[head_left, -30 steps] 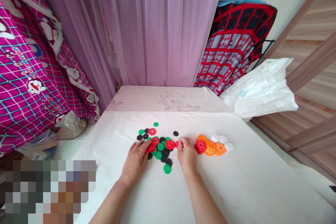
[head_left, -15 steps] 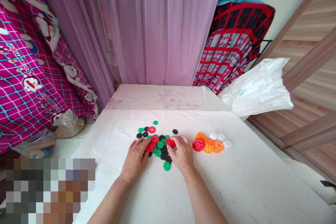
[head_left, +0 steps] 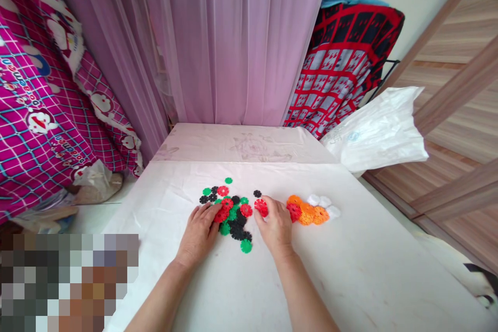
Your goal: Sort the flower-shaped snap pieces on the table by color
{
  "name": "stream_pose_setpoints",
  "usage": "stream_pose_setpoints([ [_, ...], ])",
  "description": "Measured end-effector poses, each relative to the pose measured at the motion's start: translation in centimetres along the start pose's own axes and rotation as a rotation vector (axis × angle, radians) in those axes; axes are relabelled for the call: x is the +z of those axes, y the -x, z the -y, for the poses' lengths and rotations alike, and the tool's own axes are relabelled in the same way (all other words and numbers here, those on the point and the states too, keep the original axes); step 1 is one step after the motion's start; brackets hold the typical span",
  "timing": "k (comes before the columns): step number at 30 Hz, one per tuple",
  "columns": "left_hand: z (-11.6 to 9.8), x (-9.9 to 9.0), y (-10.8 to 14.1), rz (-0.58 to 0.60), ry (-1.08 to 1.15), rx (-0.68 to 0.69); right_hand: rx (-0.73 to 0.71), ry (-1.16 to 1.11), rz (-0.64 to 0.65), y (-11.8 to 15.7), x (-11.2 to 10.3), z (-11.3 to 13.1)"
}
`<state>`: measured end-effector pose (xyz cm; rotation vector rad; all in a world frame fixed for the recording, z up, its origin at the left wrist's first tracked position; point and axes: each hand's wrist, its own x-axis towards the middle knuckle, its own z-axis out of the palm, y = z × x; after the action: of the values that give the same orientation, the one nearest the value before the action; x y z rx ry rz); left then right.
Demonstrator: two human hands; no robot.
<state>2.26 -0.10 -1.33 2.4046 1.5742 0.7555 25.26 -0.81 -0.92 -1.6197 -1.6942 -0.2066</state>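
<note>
Notched plastic discs in green, black and red lie in a loose pile [head_left: 236, 228] on the white-covered table. At the pile's left side, my left hand [head_left: 199, 229] has its fingers and thumb closed about the edge of a red disc [head_left: 222, 214]. Just right of the pile, my right hand [head_left: 277, 224] pinches another red disc [head_left: 260, 207] between thumb and fingers. Between the hands, a red disc [head_left: 246, 210] rests on the pile's right edge. Beyond the right hand sits a group of orange discs [head_left: 308, 213], with a red disc [head_left: 294, 211] at its left.
White discs [head_left: 324, 201] adjoin the orange ones. A lone black disc [head_left: 257, 193] and a green disc [head_left: 229, 180] lie farther back. A white plastic bag [head_left: 383, 129] stands at the table's right edge, and a purple curtain [head_left: 241, 41] hangs behind.
My right hand has shifted right, away from the pile, with a red disc in its fingers. A red disc now shows at the pile's right edge. My left hand has hardly moved.
</note>
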Motion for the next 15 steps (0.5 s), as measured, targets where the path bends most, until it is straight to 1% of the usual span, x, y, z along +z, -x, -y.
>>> stream_pose_setpoints([
  [3,0.0,0.1,-0.1,0.006,0.000,0.003,0.047,0.081,0.023,0.2,0.0,-0.9],
  [7,0.0,0.1,-0.1,-0.011,0.002,0.008,0.046,0.144,0.082,0.7,0.4,-0.9],
  [15,0.0,0.1,-0.1,-0.020,0.010,0.013,0.050,0.123,0.110,0.8,1.0,-1.3],
])
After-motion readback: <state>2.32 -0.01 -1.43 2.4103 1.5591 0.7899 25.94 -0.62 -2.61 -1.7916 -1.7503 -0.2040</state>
